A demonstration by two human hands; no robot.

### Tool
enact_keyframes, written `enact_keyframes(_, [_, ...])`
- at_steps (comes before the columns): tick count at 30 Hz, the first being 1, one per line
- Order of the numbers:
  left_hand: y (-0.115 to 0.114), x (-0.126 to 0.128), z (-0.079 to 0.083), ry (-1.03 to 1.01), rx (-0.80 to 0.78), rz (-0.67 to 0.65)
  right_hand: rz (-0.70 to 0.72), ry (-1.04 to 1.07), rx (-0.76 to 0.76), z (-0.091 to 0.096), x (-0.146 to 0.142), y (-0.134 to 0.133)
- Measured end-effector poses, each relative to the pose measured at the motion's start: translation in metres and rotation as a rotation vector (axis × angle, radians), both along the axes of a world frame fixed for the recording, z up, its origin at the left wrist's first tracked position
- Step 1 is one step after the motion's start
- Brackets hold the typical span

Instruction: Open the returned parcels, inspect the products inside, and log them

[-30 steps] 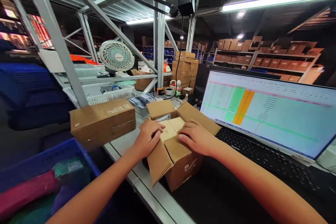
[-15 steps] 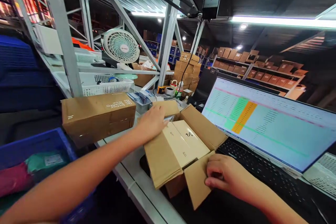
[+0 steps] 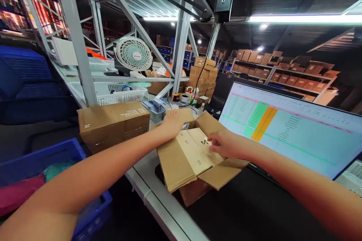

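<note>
An open cardboard box stands on the table edge in front of me, its flaps spread out. Inside lie two pale cream cartons side by side. My left hand rests on the far flap at the back of the box, fingers curled over it. My right hand reaches over the right side of the box, fingertips touching the right cream carton, fingers partly bent.
A closed brown box sits to the left on the table. A monitor with a spreadsheet stands at the right. A white fan, a white basket and metal shelf posts are behind. A blue crate is at lower left.
My right hand let go of the near flap and moved up onto the cream carton inside the box. My left hand went from the box top to the far flap.
</note>
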State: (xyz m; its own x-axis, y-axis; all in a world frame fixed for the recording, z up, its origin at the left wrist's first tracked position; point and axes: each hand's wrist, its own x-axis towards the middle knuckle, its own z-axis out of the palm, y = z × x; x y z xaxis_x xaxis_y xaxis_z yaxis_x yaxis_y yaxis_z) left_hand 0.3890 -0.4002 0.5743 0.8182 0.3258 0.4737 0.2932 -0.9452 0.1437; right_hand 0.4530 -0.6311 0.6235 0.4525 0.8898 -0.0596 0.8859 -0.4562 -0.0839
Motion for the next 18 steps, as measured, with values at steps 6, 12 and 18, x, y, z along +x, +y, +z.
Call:
enact_keyframes(6, [-0.009,-0.035,0.044,-0.343,-0.074,-0.186,0.079,-0.047,0.451,-0.004,0.02,0.009])
enact_keyframes(12, [-0.061,-0.061,0.057,-0.559,-0.463,-0.7,0.055,0.131,0.696,0.023,0.017,-0.03])
enact_keyframes(18, [-0.048,-0.063,0.019,-0.142,-0.238,-0.591,-0.501,0.384,0.691,0.018,0.025,-0.17])
